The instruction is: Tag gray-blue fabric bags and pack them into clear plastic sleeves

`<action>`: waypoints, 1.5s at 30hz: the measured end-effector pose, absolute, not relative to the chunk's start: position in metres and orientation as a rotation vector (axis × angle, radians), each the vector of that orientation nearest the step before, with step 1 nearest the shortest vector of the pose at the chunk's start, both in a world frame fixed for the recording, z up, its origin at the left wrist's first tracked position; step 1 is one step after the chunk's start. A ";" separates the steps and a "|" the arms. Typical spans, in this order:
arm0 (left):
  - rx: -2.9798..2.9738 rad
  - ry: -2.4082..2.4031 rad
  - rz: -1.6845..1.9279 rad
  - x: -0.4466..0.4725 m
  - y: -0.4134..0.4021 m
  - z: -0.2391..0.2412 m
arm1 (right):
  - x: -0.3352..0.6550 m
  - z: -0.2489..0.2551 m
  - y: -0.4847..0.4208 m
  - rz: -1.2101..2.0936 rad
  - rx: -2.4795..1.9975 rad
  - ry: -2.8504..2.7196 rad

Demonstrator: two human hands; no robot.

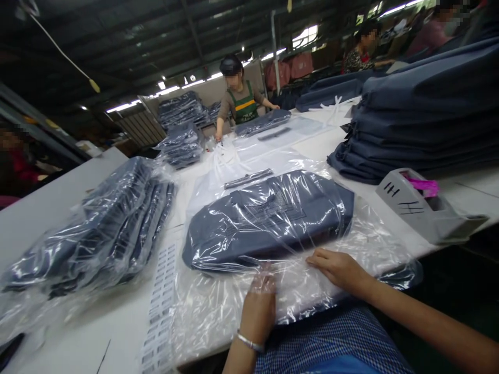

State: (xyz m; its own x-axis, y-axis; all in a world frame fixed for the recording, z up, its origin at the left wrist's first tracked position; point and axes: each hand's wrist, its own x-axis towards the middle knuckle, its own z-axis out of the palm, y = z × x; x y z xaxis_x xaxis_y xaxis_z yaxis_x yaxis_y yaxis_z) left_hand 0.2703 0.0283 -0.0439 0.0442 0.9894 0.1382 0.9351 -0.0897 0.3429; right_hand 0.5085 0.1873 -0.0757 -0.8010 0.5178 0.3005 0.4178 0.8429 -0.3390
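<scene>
A dark blue fabric bag (268, 218) lies flat on the table inside a clear plastic bag (218, 306), whose loose end spreads toward me. My right hand (339, 267) is at the near side of the blue bag, its fingers closed on the plastic film. To the left of it, my left hand (263, 296) reaches to the bag's near edge. Its fingers are blurred and partly covered by film, so their grip does not show. A silver bangle circles that wrist.
Plastic-wrapped blue bags (105, 223) pile up at left beside a sheet of barcode labels (159, 301). A grey tape dispenser (413, 208) stands right, before a tall stack of unwrapped blue bags (424, 114). Across the table, a co-worker in a green apron (244, 104) handles another bag.
</scene>
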 end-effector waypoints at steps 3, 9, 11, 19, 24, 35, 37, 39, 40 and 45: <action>1.955 1.573 0.385 0.278 0.007 0.013 | 0.509 -0.075 0.186 0.394 -0.707 -2.634; 2.214 2.219 0.824 0.214 0.060 0.056 | 0.512 -0.064 0.183 0.396 -0.712 -2.626; 2.352 2.338 0.626 0.184 0.082 0.033 | 0.515 -0.055 0.180 0.360 -0.697 -2.645; 2.501 2.383 0.403 0.152 0.083 -0.043 | 0.500 0.027 0.205 -0.070 -0.634 -2.413; 2.454 2.497 0.448 0.153 0.075 -0.026 | 0.480 0.014 0.276 -0.187 -0.664 -2.545; 2.240 2.633 0.384 0.113 0.033 -0.063 | 0.549 -0.078 0.299 -0.184 -0.948 -2.551; 2.198 2.625 0.361 0.115 0.035 -0.057 | 0.549 -0.074 0.303 -0.153 -0.861 -2.571; 2.162 2.621 0.347 0.118 0.037 -0.050 | 0.551 -0.070 0.307 -0.135 -0.793 -2.611; 2.148 2.614 0.341 0.120 0.038 -0.048 | 0.553 -0.069 0.308 -0.131 -0.766 -2.642; 2.199 2.500 0.303 0.115 0.032 -0.042 | 0.583 -0.065 0.308 -0.135 -0.793 -2.770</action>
